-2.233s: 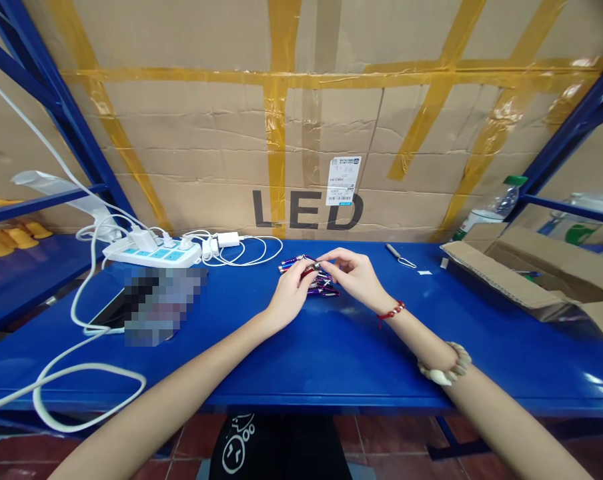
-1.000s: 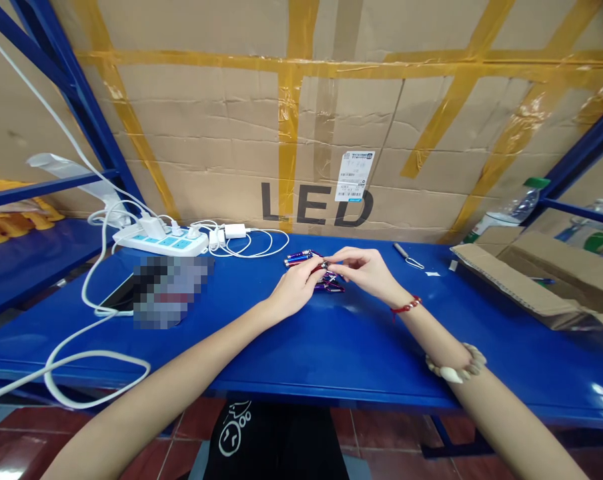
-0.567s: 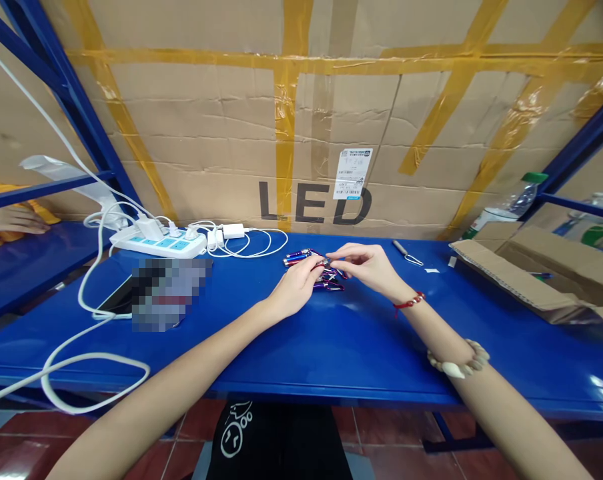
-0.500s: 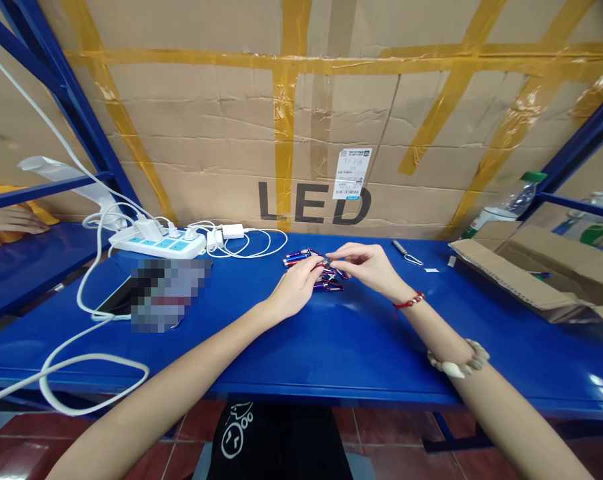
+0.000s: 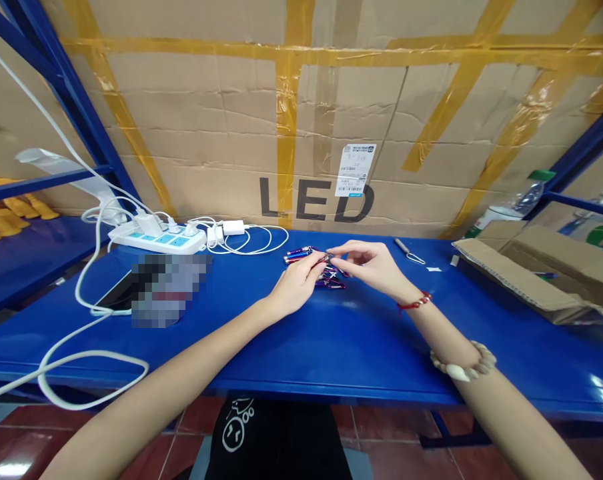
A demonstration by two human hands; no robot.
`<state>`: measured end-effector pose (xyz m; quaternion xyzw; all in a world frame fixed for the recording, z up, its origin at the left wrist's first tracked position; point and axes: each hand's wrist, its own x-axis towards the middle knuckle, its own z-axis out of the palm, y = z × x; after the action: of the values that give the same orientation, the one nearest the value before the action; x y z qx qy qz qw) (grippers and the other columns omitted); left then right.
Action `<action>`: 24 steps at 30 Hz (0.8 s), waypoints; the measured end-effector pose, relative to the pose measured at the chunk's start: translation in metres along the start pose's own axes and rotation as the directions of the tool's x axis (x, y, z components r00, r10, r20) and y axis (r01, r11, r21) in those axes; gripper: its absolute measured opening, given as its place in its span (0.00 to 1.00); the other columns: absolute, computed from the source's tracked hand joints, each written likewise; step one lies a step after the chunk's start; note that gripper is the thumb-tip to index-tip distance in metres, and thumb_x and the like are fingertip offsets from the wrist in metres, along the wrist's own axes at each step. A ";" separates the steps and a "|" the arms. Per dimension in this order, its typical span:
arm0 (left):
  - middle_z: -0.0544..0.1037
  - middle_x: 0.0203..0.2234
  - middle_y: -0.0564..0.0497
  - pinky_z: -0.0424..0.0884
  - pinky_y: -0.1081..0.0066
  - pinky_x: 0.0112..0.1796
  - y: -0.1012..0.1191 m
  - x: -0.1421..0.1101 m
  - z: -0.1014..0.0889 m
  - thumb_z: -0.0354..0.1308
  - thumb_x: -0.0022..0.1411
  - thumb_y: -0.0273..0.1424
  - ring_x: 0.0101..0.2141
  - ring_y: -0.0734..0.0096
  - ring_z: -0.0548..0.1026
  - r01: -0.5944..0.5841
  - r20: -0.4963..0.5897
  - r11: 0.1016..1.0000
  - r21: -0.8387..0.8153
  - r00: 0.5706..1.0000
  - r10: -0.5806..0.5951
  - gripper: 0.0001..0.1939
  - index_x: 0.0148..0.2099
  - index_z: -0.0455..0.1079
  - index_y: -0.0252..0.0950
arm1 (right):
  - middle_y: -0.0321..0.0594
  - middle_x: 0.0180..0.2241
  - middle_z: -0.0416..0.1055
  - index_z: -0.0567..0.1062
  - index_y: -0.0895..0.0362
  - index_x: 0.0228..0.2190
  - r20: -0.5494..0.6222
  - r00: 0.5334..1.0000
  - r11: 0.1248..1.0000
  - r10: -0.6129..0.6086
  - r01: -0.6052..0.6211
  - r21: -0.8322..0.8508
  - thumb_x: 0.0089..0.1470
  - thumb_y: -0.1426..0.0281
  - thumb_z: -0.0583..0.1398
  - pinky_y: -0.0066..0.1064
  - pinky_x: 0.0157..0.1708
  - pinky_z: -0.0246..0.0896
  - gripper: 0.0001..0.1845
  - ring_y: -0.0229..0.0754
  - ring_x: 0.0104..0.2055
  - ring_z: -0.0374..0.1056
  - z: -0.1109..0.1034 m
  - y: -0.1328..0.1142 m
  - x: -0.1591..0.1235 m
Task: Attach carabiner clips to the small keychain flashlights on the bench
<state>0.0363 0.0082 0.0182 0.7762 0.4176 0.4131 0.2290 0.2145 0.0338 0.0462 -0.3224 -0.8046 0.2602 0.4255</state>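
"In the head view, what does the left hand [image 5: 295, 280] do?"

"It pinches a small red and silvery piece [image 5: 325, 259] between the thumb and the fingers, close to the middle of the frame. The piece is too small and too covered for me to name it."

"And the right hand [image 5: 372, 265]?"

"It also pinches, with the thumb and the forefinger at the other end of this same piece. The other fingers are bent. The two hands almost meet, fingertip to fingertip."

"Where do the colourful tubes [image 5: 297, 253] lie?"

"They lie on the blue table [image 5: 311, 347], beside the left hand. Some purple clips [image 5: 331, 285] lie just below the fingers, partly hidden by them."

"What is in the left part of the frame?"

"A white power strip [image 5: 181, 244] with plugs and cables, and below it a dark, flat thing [image 5: 169, 290], blurred by squares."

"And in the right part?"

"A grey handle with a wire loop [image 5: 402, 247], paper scraps [image 5: 433, 269] near it, then an open cardboard box [image 5: 511, 277]. Behind this box a bottle [image 5: 530, 193] with a green cap leans."
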 end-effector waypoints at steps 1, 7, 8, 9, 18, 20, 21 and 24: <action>0.76 0.39 0.49 0.66 0.70 0.40 0.001 0.000 0.000 0.43 0.66 0.33 0.38 0.68 0.73 0.003 0.002 1.000 0.011 1.000 -0.003 0.14 0.48 0.66 0.36 | 0.40 0.28 0.74 0.79 0.59 0.35 -0.003 1.000 1.000 0.004 -0.004 0.004 0.48 0.61 0.63 0.24 0.19 0.55 0.15 0.29 0.19 0.57 0.000 0.000 0.000; 0.76 0.39 0.49 0.66 0.70 0.42 0.001 -0.001 0.000 0.42 0.67 0.32 0.40 0.67 0.73 -0.014 0.019 0.999 0.032 1.000 0.013 0.14 0.48 0.66 0.37 | 0.41 0.30 0.73 0.79 0.58 0.33 -0.034 0.999 1.000 -0.022 0.022 0.002 0.50 0.60 0.62 0.25 0.20 0.58 0.15 0.31 0.22 0.61 0.003 0.001 0.000; 0.76 0.39 0.49 0.66 0.70 0.42 0.001 -0.001 0.001 0.42 0.67 0.33 0.40 0.67 0.73 -0.009 0.021 0.999 0.032 1.000 0.009 0.14 0.48 0.66 0.37 | 0.41 0.31 0.73 0.79 0.58 0.33 -0.033 0.999 1.000 -0.029 0.029 0.001 0.49 0.59 0.62 0.25 0.21 0.59 0.15 0.31 0.22 0.62 0.003 0.001 0.000; 0.76 0.38 0.49 0.66 0.70 0.42 0.001 -0.001 0.001 0.42 0.67 0.33 0.41 0.67 0.73 -0.004 0.022 0.999 0.034 1.000 0.003 0.14 0.48 0.66 0.37 | 0.41 0.31 0.73 0.79 0.58 0.33 -0.034 0.999 0.999 -0.032 0.032 0.002 0.50 0.59 0.62 0.25 0.21 0.59 0.15 0.31 0.22 0.62 0.003 0.001 0.000; 0.76 0.40 0.48 0.66 0.70 0.41 -0.003 -0.001 0.002 0.42 0.66 0.33 0.39 0.67 0.73 -0.014 0.015 0.999 0.043 1.000 0.014 0.15 0.48 0.66 0.36 | 0.40 0.30 0.73 0.80 0.57 0.32 -0.037 0.998 0.998 -0.060 0.060 0.018 0.49 0.62 0.63 0.25 0.20 0.56 0.13 0.30 0.21 0.60 0.003 0.004 0.001; 0.76 0.38 0.49 0.66 0.71 0.39 -0.003 -0.001 0.002 0.42 0.66 0.34 0.37 0.68 0.73 0.004 0.016 0.999 0.042 1.000 -0.004 0.15 0.48 0.66 0.36 | 0.40 0.30 0.73 0.80 0.57 0.33 -0.029 0.998 0.998 -0.054 0.055 0.039 0.49 0.62 0.63 0.25 0.19 0.56 0.13 0.30 0.21 0.60 0.004 0.006 0.001; 0.76 0.37 0.49 0.66 0.71 0.37 -0.003 -0.001 0.002 0.42 0.66 0.34 0.36 0.68 0.73 0.013 0.019 0.999 0.044 1.000 -0.014 0.15 0.47 0.66 0.36 | 0.41 0.31 0.74 0.80 0.57 0.33 -0.027 0.999 0.998 -0.046 0.047 0.051 0.48 0.61 0.63 0.26 0.19 0.56 0.13 0.30 0.21 0.60 0.004 0.007 0.001; 0.76 0.32 0.50 0.65 0.71 0.34 -0.002 -0.002 0.003 0.41 0.67 0.34 0.31 0.70 0.72 0.028 0.021 0.999 0.045 0.999 -0.029 0.14 0.46 0.66 0.36 | 0.42 0.32 0.74 0.81 0.56 0.33 -0.029 0.999 0.996 -0.021 0.024 0.091 0.47 0.60 0.64 0.26 0.19 0.57 0.14 0.30 0.21 0.61 0.004 0.007 0.001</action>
<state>0.0373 0.0077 0.0143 0.7796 0.4353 0.3917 0.2221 0.2130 0.0387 0.0395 -0.2971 -0.7893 0.2874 0.4540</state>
